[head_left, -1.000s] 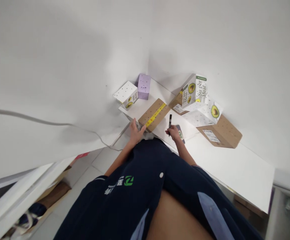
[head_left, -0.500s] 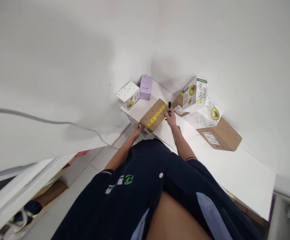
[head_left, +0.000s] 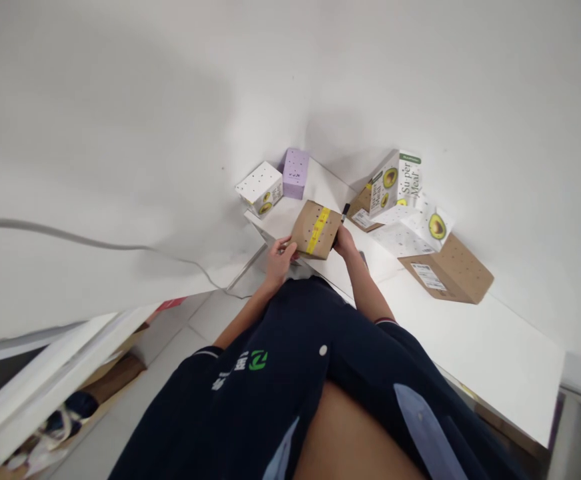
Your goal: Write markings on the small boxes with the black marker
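Observation:
A small brown cardboard box with dark marks and a strip of yellow tape is held tilted over the near edge of the white table. My left hand grips its lower left corner, thumb on top. At its right side, my right hand holds the box too, with a black marker sticking up from the same fingers. The fingertips under the box are hidden.
A white avocado-print box and a purple box stand at the far left corner. To the right are stacked Super Meal boxes and a larger brown carton. A grey cable hangs along the left wall.
The brown box has been turned and tipped, so its tape now runs more upright. My left hand has shifted right and up onto its corner; the marker now leans right.

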Available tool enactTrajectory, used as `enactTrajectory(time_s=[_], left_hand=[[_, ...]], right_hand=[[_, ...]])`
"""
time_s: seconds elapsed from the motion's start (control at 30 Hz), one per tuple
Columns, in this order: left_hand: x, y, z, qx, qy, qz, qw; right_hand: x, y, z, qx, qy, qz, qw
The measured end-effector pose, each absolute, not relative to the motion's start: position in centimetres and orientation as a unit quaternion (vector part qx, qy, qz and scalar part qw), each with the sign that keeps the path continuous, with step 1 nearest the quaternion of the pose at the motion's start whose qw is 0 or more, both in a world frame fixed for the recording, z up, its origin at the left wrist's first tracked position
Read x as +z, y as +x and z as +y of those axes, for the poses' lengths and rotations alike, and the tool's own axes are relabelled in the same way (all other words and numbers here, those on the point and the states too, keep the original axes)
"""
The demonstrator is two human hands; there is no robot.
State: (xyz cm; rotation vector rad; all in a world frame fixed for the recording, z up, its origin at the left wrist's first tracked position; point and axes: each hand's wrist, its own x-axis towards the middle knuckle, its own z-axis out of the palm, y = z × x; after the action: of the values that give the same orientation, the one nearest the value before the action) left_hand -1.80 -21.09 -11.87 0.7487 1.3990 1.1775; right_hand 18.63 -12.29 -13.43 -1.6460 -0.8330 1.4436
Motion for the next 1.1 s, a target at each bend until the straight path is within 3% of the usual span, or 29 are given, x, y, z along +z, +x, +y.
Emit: enactTrajectory(time_s=[0.17,0.4,0.57,0.7,0.93,1.1], left_hand=[[-11.7,-1.3,-19.6,0.495,0.328,0.603,0.532],[-12.8,-1.7,-19.2,0.496,0.408,0.608,0.467],[-13.4,-1.4,-19.7,0.486,0.437,0.548,0.522],[-12.8,-2.2,-19.4,0.444,0.478,0.565,0.505],[-12.3,-2.1,-17.3,0.54,0.393,0.527,0.526],[-13.8,-1.4,-16.6,0.53,0.356,0.574,0.512]], right_hand=[[-11.4,17.8,-14.0,0.598,-0.64,-0.277,0.394],[-8.8,18.0,-17.7,0.573,-0.614,-0.352,0.412],[-8.9,17.2,-18.8,0.497,-0.675,-0.392,0.379],[-8.1,17.7,-18.5,0.486,-0.666,-0.415,0.384],[-5.3,19.1,-17.4,0.44,-0.636,-0.474,0.421],[-7.8,19.0,-17.0,0.444,-0.66,-0.457,0.398]])
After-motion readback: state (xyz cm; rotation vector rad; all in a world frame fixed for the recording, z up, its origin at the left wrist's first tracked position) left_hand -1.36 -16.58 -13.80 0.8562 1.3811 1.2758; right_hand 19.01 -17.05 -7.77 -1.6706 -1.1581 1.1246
